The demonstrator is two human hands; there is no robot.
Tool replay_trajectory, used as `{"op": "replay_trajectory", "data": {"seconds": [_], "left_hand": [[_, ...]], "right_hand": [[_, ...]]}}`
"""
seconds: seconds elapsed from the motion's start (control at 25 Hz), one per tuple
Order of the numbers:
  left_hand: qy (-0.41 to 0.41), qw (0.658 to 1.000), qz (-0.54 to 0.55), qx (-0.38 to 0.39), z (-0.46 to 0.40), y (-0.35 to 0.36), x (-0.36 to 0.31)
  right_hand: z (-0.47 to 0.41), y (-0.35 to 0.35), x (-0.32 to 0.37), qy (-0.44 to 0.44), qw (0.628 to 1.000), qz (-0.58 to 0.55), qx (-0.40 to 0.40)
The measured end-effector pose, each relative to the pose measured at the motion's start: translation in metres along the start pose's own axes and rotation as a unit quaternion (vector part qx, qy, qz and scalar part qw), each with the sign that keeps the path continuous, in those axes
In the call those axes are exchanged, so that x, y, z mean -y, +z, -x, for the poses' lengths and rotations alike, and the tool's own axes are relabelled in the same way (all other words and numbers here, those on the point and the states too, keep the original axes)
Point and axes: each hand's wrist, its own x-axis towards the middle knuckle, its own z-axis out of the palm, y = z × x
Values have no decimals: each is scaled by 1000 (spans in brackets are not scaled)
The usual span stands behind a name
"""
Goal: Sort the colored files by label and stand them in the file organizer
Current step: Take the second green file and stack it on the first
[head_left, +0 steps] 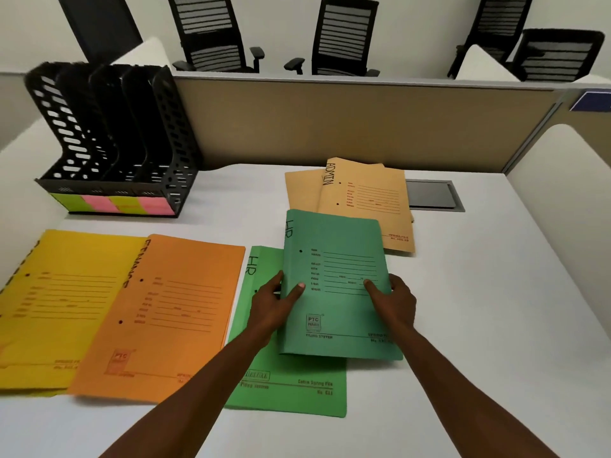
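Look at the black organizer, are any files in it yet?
No, the organizer slots show only bare black dividers, while the files lie on the desk and both hands grip a green file.

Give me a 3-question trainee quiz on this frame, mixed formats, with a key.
1. True or false: the black file organizer already has files standing in it.
2. Which file do the left hand and right hand both grip? A) orange file B) darker green HR file C) tan ADMIN file
3. Fill in: the held file partly covers a lighter green file also marked ____.

Key:
1. False; its slots show no files.
2. B, the darker green HR file. The orange file and tan ADMIN file lie untouched on the desk.
3. HR
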Motion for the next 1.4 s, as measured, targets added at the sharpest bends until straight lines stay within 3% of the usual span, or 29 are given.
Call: {"op": "replay_trajectory", "data": {"seconds": [0.28,0.48,0.6,0.72,0.92,1.4], "left_hand": [[34,992,-113,-46,19,-46,12],[71,974,-212,-20,32,-57,26],[81,961,-255,-63,31,-61,43],[65,965,-238,-87,26,-66,53],[72,978,-181,-77,22,-73,57],[85,983,-161,-31,31,-71,72]], "right_hand": [[56,22,12,4,998,57,-11],[77,34,5,17,998,55,-10],[89,44,1,32,996,81,-34],[99,53,-1,41,995,83,-40],[109,65,-1,34,994,92,-56],[118,87,8,32,990,126,-60]]}}
